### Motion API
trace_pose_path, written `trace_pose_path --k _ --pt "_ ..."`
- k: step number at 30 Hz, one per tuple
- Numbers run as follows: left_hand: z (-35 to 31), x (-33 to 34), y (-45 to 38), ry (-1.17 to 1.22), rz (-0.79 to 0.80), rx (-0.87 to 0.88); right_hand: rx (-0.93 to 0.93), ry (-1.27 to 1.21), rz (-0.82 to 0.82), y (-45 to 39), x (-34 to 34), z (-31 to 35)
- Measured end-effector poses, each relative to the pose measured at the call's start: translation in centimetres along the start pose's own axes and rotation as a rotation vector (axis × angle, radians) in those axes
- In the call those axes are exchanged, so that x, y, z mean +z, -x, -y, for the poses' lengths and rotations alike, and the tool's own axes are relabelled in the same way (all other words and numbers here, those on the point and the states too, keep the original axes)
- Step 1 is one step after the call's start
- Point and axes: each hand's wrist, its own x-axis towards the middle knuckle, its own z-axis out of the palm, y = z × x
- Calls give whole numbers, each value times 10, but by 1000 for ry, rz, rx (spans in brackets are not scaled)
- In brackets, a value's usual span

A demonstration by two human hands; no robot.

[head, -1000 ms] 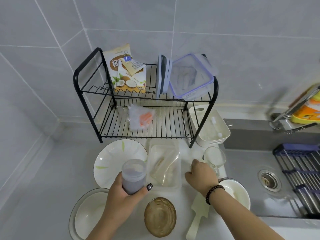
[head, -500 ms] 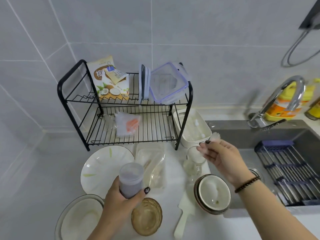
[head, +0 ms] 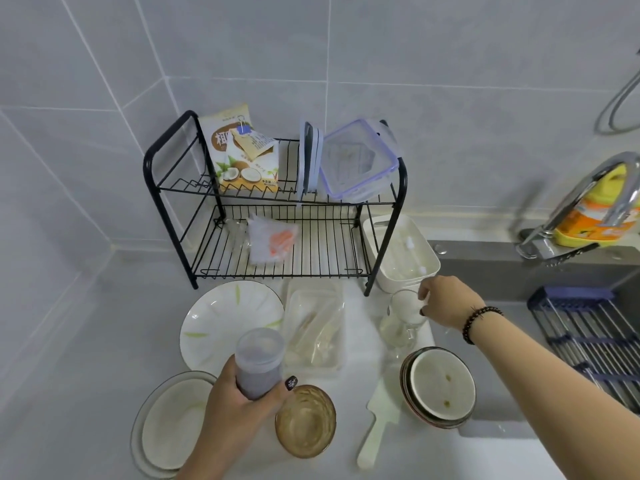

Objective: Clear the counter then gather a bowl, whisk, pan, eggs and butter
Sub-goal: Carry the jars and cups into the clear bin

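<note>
Both hands busy over a cluttered counter [head: 86,341].
Left hand [head: 239,400] wrapped round a frosted lidded jar [head: 259,362] above the plates; right hand [head: 446,301] pinching the rim of a clear glass [head: 403,311] beside the sink [head: 519,271]. Stacked bowls [head: 438,386] at the counter's edge. On the black rack [head: 277,202], a clipped coconut-print bag [head: 242,154], lettering too blurred to read.

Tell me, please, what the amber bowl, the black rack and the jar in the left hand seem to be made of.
Amber bowl: likely glass, glossy, see-through with ribbed pattern.
Black rack: apparently metal wire, coated matte black; thin straight rods, rounded tube frame.
Jar gripped by the left hand: probably frosted plastic; cloudy translucent wall shows dark contents.
</note>
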Motion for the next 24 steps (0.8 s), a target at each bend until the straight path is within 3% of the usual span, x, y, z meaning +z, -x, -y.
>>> trace_pose_path --k 3,5,8,11,13,16,24 --pt "3 -4 0 -2 -10 -2 25 104 -56 8 -3 9" --pt "4 -6 0 6 -15 -14 9 133 -203 20 -7 20" --pt "6 -10 -3 7 -19 -29 -196 -77 -348 49 -1 49" --pt "8 -14 -7 -2 -12 -25 -552 -331 -188 91 30 85" --pt "6 -16 -8 -6 -7 -16 -705 -279 -3 111 58 103" --pt "5 -20 -10 -1 -10 -14 -692 -118 162 129 105 118" --pt "9 -27 0 -32 -56 -32 -583 -196 101 134 150 129"
